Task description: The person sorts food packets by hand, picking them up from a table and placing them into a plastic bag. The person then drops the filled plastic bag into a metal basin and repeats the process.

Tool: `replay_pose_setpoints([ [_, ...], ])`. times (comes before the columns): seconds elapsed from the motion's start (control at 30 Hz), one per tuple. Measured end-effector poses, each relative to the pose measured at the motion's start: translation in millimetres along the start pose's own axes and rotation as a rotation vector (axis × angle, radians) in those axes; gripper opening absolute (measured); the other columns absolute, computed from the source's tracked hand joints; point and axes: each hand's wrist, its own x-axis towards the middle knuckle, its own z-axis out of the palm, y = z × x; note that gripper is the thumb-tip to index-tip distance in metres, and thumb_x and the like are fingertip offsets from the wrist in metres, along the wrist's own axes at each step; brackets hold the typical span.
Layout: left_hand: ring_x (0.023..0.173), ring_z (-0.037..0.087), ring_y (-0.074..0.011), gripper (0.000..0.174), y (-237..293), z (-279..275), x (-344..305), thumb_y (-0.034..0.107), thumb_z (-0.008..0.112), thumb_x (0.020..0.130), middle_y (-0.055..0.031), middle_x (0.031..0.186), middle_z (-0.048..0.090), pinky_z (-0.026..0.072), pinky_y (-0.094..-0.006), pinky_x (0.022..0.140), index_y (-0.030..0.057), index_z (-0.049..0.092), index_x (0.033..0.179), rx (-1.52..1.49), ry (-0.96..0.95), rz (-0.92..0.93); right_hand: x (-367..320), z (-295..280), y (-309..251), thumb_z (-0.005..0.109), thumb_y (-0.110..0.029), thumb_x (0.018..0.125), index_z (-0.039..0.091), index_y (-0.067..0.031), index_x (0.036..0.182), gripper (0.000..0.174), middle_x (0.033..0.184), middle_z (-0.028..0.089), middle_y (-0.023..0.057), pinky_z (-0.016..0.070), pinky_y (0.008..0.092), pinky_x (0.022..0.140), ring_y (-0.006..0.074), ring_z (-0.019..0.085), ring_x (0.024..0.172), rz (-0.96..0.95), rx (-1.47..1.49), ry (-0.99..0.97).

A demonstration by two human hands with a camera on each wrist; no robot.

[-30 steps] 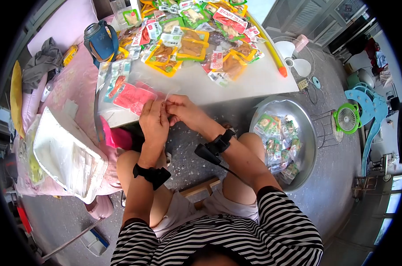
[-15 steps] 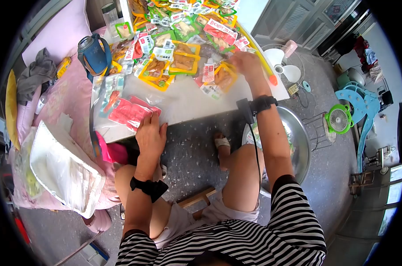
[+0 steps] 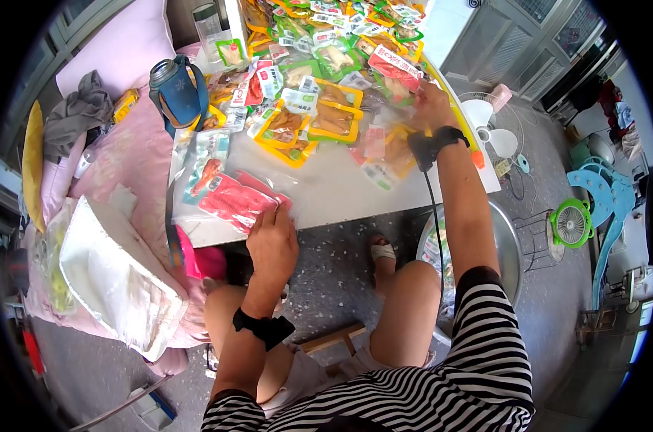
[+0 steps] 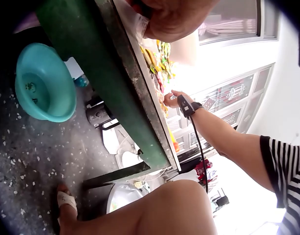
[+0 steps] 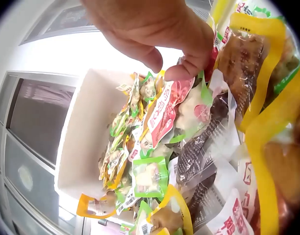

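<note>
At the table's near edge, my left hand (image 3: pixel 272 245) pinches the edge of a clear plastic bag (image 3: pixel 283 191) with bent fingers. Pink-red packets (image 3: pixel 236 201) lie in the bag, beside a packet with a red picture (image 3: pixel 205 180). In the left wrist view, clear film (image 4: pixel 137 23) shows by the fingers. My right hand (image 3: pixel 433 106) reaches over the far right of the packet pile. Seen from the right wrist, its fingertips are right at the end of a red-and-white packet (image 5: pixel 164 110), with a gap between the nearest two digits.
Yellow- and green-edged food packets (image 3: pixel 333 119) are heaped across the table (image 3: pixel 333 191) into a white box (image 5: pixel 81 132). A blue flask (image 3: pixel 175 90) stands left. A metal basin (image 3: pixel 510 237) sits on the floor at right, a white foam box (image 3: pixel 114 266) at left.
My right hand left the bag, swept right to the yellow-edged packets, then moved farther back to the red-and-white packet. My left hand stays at the bag, its fingers more bent than half a second ago.
</note>
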Motion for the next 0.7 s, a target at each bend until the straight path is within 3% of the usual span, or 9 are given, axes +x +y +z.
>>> replay_pose_setpoints([
  [0.03,0.079,0.062,-0.0362,0.025,0.2,0.3,0.1,0.006,0.060,0.078,-0.0169,0.087,0.061,0.0506,-0.0445,0.068,-0.0008,0.061,0.102,-0.001,0.007,-0.007,2.1,-1.3,8.5,0.068,-0.003,0.081,0.062,0.0037,0.111,0.032,0.076,0.066,0.0083,0.0480,0.0267,0.056,0.0150,0.061,0.063,-0.173,-0.226,-0.009],
  [0.1,0.078,0.061,-0.0363,0.025,0.3,-0.4,0.6,0.007,0.060,0.078,-0.0172,0.086,0.061,0.0503,-0.0447,0.067,-0.0009,0.061,0.102,-0.006,0.003,-0.011,15.6,8.9,10.5,0.067,-0.001,0.082,0.063,0.0036,0.109,0.028,0.069,0.059,0.0054,0.0433,0.0234,0.053,0.0124,0.055,0.059,0.259,0.504,-0.031],
  [0.2,0.075,0.062,-0.0353,0.025,0.9,-3.7,1.9,0.006,0.060,0.079,-0.0170,0.086,0.062,0.0504,-0.0440,0.064,0.0000,0.062,0.103,-0.011,-0.010,-0.005,23.2,9.2,-6.2,0.065,-0.002,0.083,0.061,-0.0004,0.088,0.007,0.063,0.050,0.0015,0.0338,0.0210,0.045,0.0086,0.045,0.052,0.680,0.974,-0.011],
  [0.27,0.075,0.062,-0.0353,0.025,1.4,-5.6,3.0,0.006,0.060,0.079,-0.0174,0.086,0.062,0.0503,-0.0440,0.063,-0.0002,0.062,0.103,-0.021,-0.017,-0.007,39.4,17.8,4.6,0.067,-0.005,0.080,0.057,-0.0047,0.074,0.012,0.062,0.051,0.0018,0.0332,0.0233,0.042,0.0102,0.045,0.050,0.861,1.072,0.085],
  [0.37,0.076,0.062,-0.0363,0.024,1.0,-5.4,1.9,0.007,0.060,0.078,-0.0184,0.085,0.061,0.0501,-0.0448,0.063,-0.0008,0.061,0.101,-0.040,-0.001,-0.008,17.2,-7.4,-43.3,0.069,-0.008,0.078,0.058,-0.0044,0.073,0.012,0.061,0.050,0.0010,0.0315,0.0228,0.040,0.0089,0.043,0.048,0.760,0.833,0.188],
  [0.5,0.072,0.063,-0.0361,0.021,0.1,-3.1,0.4,0.008,0.062,0.078,-0.0172,0.083,0.062,0.0506,-0.0445,0.062,0.0007,0.062,0.098,-0.047,0.020,-0.011,-39.4,-57.9,-100.1,0.067,-0.008,0.075,0.062,-0.0026,0.076,0.007,0.060,0.052,-0.0006,0.0324,0.0215,0.040,0.0071,0.045,0.047,0.533,0.702,0.114],
  [0.53,0.071,0.063,-0.0359,0.018,-1.7,-0.7,-0.4,0.008,0.063,0.077,-0.0172,0.081,0.062,0.0505,-0.0446,0.062,0.0007,0.062,0.094,-0.037,0.018,-0.011,-55.8,-69.3,-114.7,0.066,-0.009,0.076,0.063,-0.0004,0.077,0.009,0.060,0.054,-0.0017,0.0372,0.0224,0.043,0.0064,0.048,0.050,0.444,0.617,0.112],
  [0.6,0.072,0.063,-0.0353,0.016,-7.0,3.5,-2.0,0.009,0.064,0.077,-0.0172,0.080,0.062,0.0505,-0.0446,0.062,0.0007,0.061,0.090,-0.008,0.014,0.004,-90.5,-79.0,-157.9,0.066,-0.009,0.076,0.064,0.0021,0.082,0.013,0.060,0.057,0.0031,0.0433,0.0286,0.046,0.0121,0.052,0.050,0.197,0.415,0.246],
  [0.7,0.077,0.064,-0.0360,0.025,-9.4,5.8,-3.6,0.010,0.062,0.080,-0.0180,0.089,0.065,0.0511,-0.0452,0.064,0.0022,0.062,0.103,-0.009,-0.009,-0.010,-141.9,-88.1,-204.2,0.064,-0.005,0.072,0.063,-0.0001,0.084,0.013,0.070,0.061,0.0173,0.0486,0.0416,0.055,0.0301,0.061,0.058,-0.135,-0.312,0.179],
])
